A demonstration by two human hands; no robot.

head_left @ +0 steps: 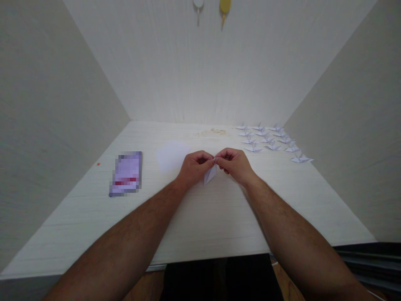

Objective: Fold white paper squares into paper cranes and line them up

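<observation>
Both hands meet over the middle of the white table, pinching a small folded piece of white paper between them. My left hand grips its top left with curled fingers. My right hand pinches the top right edge. The paper's pointed lower part hangs down between the two hands. A flat white sheet lies just left of my left hand.
Several finished white paper cranes stand in rows at the back right of the table. A purple pack lies at the left. Two hooks, white and yellow, hang on the back wall. Walls close in on both sides.
</observation>
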